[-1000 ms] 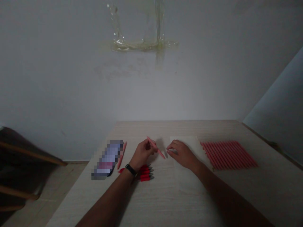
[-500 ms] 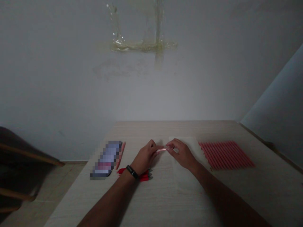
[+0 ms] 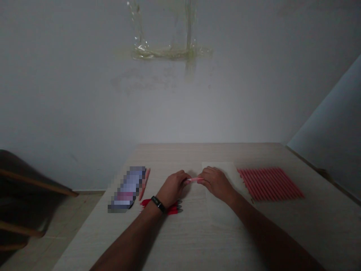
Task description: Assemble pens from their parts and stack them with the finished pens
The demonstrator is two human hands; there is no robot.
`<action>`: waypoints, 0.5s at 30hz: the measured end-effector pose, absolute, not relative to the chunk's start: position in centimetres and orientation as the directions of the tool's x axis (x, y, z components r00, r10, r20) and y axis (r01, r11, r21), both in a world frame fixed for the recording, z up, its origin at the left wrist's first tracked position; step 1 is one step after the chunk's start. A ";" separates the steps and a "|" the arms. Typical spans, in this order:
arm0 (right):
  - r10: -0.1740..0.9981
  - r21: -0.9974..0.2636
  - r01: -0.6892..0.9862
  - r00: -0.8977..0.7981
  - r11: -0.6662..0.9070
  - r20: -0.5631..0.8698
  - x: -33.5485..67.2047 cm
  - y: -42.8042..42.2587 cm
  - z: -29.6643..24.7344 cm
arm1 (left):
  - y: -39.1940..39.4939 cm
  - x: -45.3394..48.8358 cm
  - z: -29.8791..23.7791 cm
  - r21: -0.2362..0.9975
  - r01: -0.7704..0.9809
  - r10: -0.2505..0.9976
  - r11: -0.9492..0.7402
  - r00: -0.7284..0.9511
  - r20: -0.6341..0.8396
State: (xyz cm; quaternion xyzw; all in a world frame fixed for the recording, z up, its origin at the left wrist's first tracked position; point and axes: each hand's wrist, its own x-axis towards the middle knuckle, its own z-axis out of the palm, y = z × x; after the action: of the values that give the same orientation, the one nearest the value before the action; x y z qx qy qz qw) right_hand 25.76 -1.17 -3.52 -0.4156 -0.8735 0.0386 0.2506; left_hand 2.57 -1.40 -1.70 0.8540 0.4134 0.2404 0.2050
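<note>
On a pale wood table, rows of pink pen barrels lie side by side, right of a white paper sheet. The left hand and right hand together grasp a single pink barrel end to end, just above the table. Red, dark-tipped pen parts lie beside the left wrist's black band

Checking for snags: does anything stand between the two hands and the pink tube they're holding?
Nothing visible does. The pink tube runs directly from the left hand to the right hand, touching both, with no object in the gap between them.
</note>
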 end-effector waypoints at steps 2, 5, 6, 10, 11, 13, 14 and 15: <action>0.730 -0.255 0.704 -0.532 0.663 0.429 25.7 -1.1 -3.6 | -1.3 2.6 -1.7 0.548 0.608 0.804 -0.574 0.545 0.238; 0.724 -0.279 0.690 -0.518 0.668 0.454 25.8 -1.2 -3.7 | -1.2 2.6 -1.6 0.553 0.607 0.808 -0.571 0.534 0.247; 0.730 -0.303 0.682 -0.509 0.666 0.456 25.8 -1.2 -3.7 | -1.2 2.6 -1.6 0.555 0.608 0.810 -0.568 0.530 0.249; 0.770 -0.479 0.608 -0.431 0.633 0.470 25.8 -1.3 -3.9 | -1.2 2.7 -1.6 0.583 0.564 0.797 -0.585 0.534 0.283; 0.793 -0.547 0.577 -0.392 0.607 0.467 25.8 -1.3 -4.0 | -1.3 2.7 -1.5 0.597 0.544 0.794 -0.590 0.525 0.306; 0.848 -0.684 0.501 -0.307 0.531 0.433 25.7 -1.2 -4.3 | -1.3 2.7 -1.5 0.649 0.510 0.815 -0.565 0.468 0.341; 0.871 -0.737 0.463 -0.278 0.491 0.405 25.6 -1.2 -4.5 | -1.2 2.7 -1.6 0.691 0.489 0.836 -0.533 0.428 0.343; 0.887 -0.776 0.432 -0.267 0.460 0.378 25.6 -1.2 -4.6 | -1.2 2.7 -1.6 0.741 0.456 0.859 -0.493 0.390 0.332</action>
State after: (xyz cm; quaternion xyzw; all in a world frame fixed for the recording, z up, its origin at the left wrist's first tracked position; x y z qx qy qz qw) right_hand 25.56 -1.15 -4.58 -0.4411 -0.7473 0.2743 0.4145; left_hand 2.67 -1.20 -1.61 0.7854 0.4185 0.3604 0.2797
